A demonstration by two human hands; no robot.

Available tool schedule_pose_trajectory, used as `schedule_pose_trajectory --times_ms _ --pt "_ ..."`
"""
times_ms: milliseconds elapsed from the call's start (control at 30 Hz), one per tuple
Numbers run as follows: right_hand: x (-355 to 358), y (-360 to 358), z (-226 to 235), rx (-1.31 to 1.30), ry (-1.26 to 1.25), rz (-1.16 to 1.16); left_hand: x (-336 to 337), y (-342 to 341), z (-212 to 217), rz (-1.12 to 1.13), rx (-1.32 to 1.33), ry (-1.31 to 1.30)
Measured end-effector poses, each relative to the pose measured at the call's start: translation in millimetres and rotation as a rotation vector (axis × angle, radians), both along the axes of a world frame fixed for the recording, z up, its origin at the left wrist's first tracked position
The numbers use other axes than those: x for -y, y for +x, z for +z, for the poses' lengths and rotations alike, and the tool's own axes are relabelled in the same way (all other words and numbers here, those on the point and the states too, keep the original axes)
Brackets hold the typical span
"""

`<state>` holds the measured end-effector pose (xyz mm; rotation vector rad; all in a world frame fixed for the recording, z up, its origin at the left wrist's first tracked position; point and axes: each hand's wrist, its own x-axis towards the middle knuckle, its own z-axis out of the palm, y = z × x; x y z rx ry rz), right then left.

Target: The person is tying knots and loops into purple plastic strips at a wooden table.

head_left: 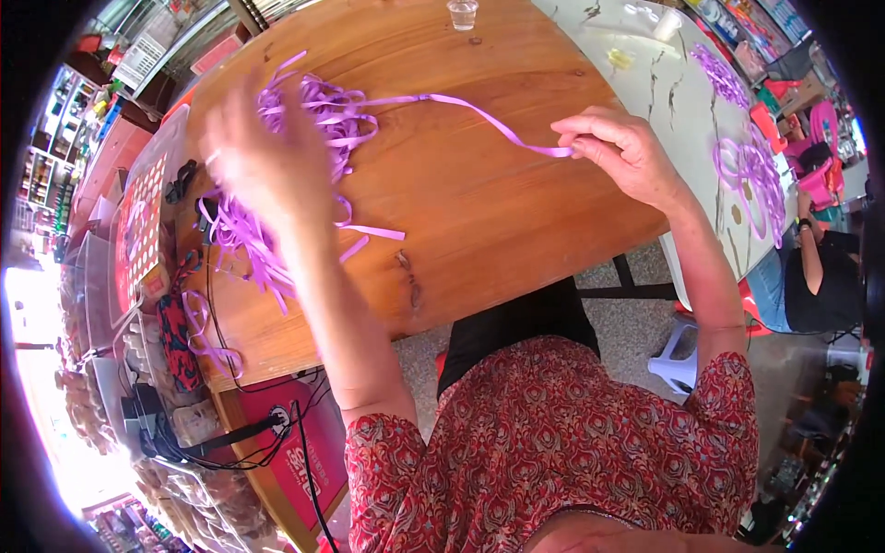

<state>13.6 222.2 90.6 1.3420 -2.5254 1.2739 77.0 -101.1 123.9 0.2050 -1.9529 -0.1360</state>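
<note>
Between thumb and fingers my right hand (616, 149) pinches the end of a thin purple ribbon (484, 112). From there the ribbon runs left across the wooden table (498, 230) to a tangled heap of purple ribbon (336, 115). Over that heap is my left hand (267, 152), smeared by motion, so its fingers do not show clearly. More loose purple ribbon (253, 249) lies beside my left wrist, with cut-looking ends on the wood. Part of the heap is hidden behind my left hand and forearm.
A small clear cup (463, 14) stands at the table's far edge. On the right, a white marbled table (636, 74) bears more purple ribbon (751, 184). A seated person (816, 267) is beyond it. Black cables (230, 442) hang at the lower left, near a patterned box (143, 230).
</note>
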Motion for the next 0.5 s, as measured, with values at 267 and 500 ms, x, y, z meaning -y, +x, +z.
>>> schedule_pose_trajectory --times_ms 267,500 --pt "16 20 19 -0.481 -0.149 -0.135 -149 -11 -51 -1.411 0.482 1.433" --pt "2 15 -2 -0.464 -0.114 -0.152 -157 -28 -80 -1.339 0.563 1.196"
